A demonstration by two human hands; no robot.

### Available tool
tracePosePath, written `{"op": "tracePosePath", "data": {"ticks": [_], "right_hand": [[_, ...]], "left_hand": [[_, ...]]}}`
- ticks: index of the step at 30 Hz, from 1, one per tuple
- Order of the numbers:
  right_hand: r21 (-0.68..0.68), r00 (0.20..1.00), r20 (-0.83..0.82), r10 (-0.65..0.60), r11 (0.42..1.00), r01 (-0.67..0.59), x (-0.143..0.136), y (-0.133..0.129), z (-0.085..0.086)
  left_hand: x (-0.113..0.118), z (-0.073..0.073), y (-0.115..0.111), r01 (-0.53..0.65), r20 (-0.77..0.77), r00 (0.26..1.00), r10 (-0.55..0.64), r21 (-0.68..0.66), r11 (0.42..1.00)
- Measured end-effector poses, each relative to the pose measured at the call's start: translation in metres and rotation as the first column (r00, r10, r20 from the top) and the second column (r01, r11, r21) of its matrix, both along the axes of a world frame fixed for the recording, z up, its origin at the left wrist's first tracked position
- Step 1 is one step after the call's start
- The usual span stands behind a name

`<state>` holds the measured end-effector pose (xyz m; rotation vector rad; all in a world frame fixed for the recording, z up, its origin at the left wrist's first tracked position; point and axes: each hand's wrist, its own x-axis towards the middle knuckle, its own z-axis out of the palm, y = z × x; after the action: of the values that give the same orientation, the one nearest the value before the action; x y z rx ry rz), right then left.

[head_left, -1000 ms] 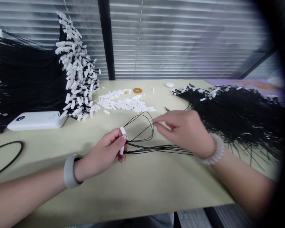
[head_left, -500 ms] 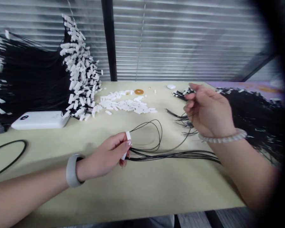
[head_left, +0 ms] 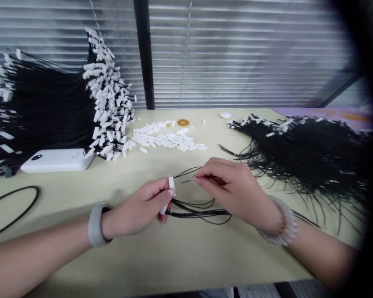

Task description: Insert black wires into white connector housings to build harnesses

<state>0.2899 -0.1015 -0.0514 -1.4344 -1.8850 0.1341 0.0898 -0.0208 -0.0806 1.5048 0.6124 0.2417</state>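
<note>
Slim white connector (head_left: pixel 171 183) with wires (head_left: pixel 202 214) (black, thin)

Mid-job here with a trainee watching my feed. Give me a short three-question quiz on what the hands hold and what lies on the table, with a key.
1. Which hand holds the white connector with several black wires running from it?
2. True or false: the orange ring lies farther back on the table than the white device with the small dark display.
3. Fill in the blank: the fingers of the right hand pinch a thin black ____.

Key:
1. The left hand.
2. True.
3. Wire.
</note>
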Motion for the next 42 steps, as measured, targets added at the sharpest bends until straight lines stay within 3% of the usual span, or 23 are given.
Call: {"op": "tracePosePath", "data": {"ticks": [7,13,23,42], "right_hand": [[0.135,1.000,0.016,0.008,0.991,-0.010,-0.006,0.001,-0.010],[0.183,0.999,0.033,0.029,0.983,-0.035,-0.007,0.001,-0.011],[0.129,0.996,0.054,0.066,0.989,-0.072,-0.006,0.001,-0.017],[0.157,0.995,0.068,0.071,0.984,-0.081,-0.002,0.002,-0.015]], "left_hand": [[-0.002,0.005,0.000,0.105,-0.005,0.994,-0.105,0.067,0.992],[-0.002,0.005,0.000,0.116,-0.016,0.993,-0.115,0.053,0.992],[-0.002,0.002,0.001,0.103,-0.010,0.995,-0.102,0.044,0.994],[-0.005,0.000,0.001,0.093,0.030,0.995,-0.094,0.030,0.995]]}}
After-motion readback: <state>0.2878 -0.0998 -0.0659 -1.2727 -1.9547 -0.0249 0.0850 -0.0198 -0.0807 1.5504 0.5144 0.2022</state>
